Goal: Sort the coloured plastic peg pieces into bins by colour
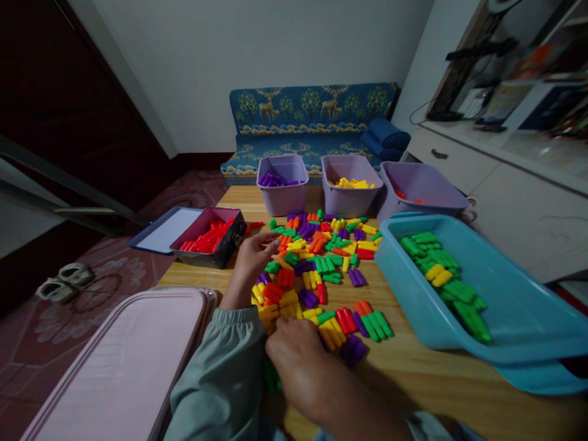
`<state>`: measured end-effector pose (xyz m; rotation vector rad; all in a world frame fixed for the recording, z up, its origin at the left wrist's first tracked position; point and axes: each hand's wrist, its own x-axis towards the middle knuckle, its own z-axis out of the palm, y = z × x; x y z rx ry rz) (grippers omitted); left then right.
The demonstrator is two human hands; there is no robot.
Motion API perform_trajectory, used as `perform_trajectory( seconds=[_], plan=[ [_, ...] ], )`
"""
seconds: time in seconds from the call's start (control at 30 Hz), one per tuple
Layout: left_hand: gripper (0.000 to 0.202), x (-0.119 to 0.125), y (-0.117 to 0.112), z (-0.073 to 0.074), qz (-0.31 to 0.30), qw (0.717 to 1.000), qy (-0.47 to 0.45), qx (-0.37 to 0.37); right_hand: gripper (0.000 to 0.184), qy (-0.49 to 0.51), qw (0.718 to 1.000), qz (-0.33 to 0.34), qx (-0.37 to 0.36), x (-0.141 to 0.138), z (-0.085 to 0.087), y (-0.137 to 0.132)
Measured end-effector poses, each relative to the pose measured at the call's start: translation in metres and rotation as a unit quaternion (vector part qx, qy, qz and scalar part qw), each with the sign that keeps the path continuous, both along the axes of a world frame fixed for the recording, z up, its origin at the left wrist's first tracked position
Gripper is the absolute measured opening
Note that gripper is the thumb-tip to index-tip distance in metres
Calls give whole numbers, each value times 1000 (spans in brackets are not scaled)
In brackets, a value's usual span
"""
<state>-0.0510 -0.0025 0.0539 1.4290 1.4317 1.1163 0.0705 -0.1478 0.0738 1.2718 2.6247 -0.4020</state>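
Observation:
A heap of small coloured plastic pegs [321, 257] in red, orange, yellow, green and purple covers the middle of the wooden table [413, 380]. My left hand [248, 263] reaches into the left side of the heap, fingers curled over pegs near the dark box of red pegs [209, 236]. My right hand [298, 361] rests knuckles-up at the near edge of the heap, its fingers bent down onto yellow pegs; what they grip is hidden.
Three lilac bins stand at the back: one with purple pegs [282, 180], one with yellow [349, 184], one with orange [422, 190]. A blue tub [505, 306] on the right holds green and yellow pegs. A pink lid [119, 361] lies near left. Sofa behind.

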Motion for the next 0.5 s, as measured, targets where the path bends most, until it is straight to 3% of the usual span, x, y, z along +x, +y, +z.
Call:
perform_trajectory(
  seconds=[0.13, 0.33, 0.5],
  plan=[
    [56, 2, 1, -3, -9, 1000, 7, -8, 31, 25, 996, -61, -64, 14, 15, 22],
    [51, 9, 2, -8, -31, 999, 7, -23, 24, 148, 975, -162, 44, 38, -2, 47],
    [48, 18, 3, -13, -54, 997, 22, -40, 25, 229, 916, -295, 149, 69, -23, 79]
  ],
)
